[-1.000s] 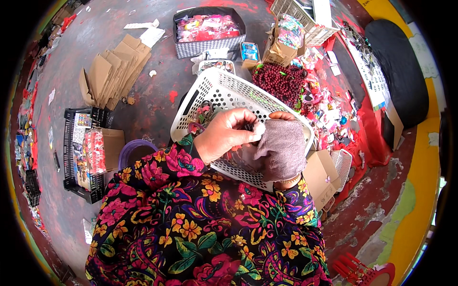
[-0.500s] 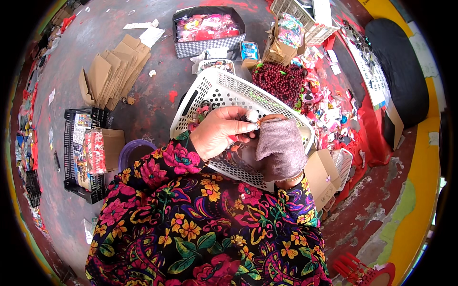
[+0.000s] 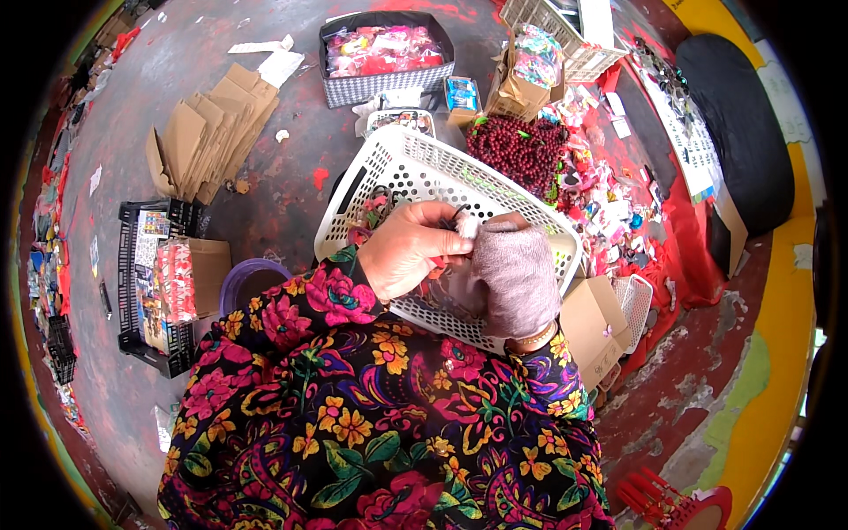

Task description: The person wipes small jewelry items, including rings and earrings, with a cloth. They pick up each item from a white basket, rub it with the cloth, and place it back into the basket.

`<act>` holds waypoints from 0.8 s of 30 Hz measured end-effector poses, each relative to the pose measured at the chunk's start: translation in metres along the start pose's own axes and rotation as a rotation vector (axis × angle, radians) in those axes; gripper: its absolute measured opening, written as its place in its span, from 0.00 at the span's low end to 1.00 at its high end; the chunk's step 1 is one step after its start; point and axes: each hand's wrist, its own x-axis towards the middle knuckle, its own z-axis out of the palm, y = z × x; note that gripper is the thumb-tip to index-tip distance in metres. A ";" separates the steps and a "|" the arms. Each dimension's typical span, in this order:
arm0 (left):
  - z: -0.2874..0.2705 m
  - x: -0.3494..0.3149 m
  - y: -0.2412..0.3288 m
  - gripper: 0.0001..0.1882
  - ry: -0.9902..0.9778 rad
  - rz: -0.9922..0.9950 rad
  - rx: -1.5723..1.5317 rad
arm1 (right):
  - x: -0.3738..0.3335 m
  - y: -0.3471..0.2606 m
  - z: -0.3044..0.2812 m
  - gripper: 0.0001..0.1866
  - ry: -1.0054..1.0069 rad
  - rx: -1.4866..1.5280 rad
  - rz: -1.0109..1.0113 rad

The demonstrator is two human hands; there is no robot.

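My left hand (image 3: pixel 405 252) pinches a small fluffy white piece (image 3: pixel 466 224) between thumb and fingers, with a thin dark loop at its top. It looks like a pom-pom hair tie, though it is too small to be certain. A mauve-grey cloth (image 3: pixel 521 283) is draped over my right hand (image 3: pixel 507 220), whose bent fingertips meet the white piece; the rest of that hand is hidden. Both hands are over a white perforated plastic basket (image 3: pixel 346 196), where several small hair ornaments (image 3: pixel 378 205) partly show beside my left hand.
Dark red bead strings (image 3: pixel 517 150) and a heap of small trinkets (image 3: pixel 614 199) lie right of the basket. Beyond it stands a checked bin (image 3: pixel 389 88) of bagged goods. Leftward are a purple bucket (image 3: pixel 231 287), a black crate (image 3: pixel 132 291) and folded cardboard (image 3: pixel 208 132). An open carton (image 3: pixel 594 322) is at right.
The cloth-covered right hand has shifted slightly left and its fingers have curled closer to the white piece. My left hand keeps its pinch, turned slightly, and the dark loop now shows above the piece.
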 end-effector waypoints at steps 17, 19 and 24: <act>0.000 -0.001 -0.003 0.08 0.060 0.071 0.173 | 0.011 -0.016 -0.012 0.11 0.026 -0.021 0.106; 0.004 0.000 -0.003 0.07 0.039 0.108 0.103 | 0.009 -0.012 -0.012 0.11 0.026 -0.015 0.053; 0.001 -0.003 -0.001 0.10 -0.004 0.089 0.035 | 0.010 -0.004 -0.015 0.09 -0.047 0.095 -0.010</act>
